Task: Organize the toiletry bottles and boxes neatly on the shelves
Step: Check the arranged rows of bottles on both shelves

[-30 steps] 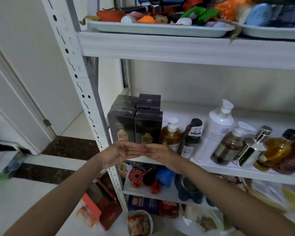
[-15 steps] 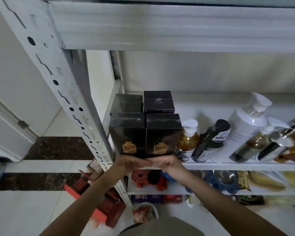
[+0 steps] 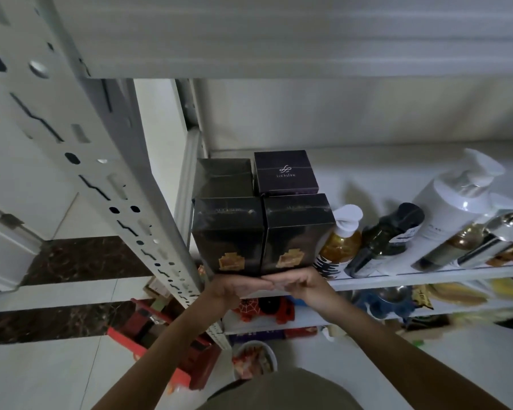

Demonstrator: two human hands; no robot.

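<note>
Boxes sit at the left end of the middle shelf (image 3: 427,275) in the head view: two tall black ones with gold emblems in front, the left front box (image 3: 228,235) and the right front box (image 3: 293,232) touching side by side. Both rise directly above the fingers. Behind them, farther from the fingers, stand another black box (image 3: 222,177) and a purple box (image 3: 285,173).

The left hand (image 3: 234,287) lies with its fingers straight and together against the bottom front edge of the left front box. The right hand (image 3: 296,284) does the same under the right front box, its fingers only slightly bent. The fingertips of the two hands meet below the seam between the boxes. Neither hand wraps around anything.

Just right of the right hand's fingers stands an amber pump bottle (image 3: 339,244), touching the right front box. Beyond it come a dark bottle (image 3: 382,241) and a white pump bottle (image 3: 453,202), then more bottles, blurred. Left of the left hand's fingers runs the perforated shelf post (image 3: 101,161).
</note>
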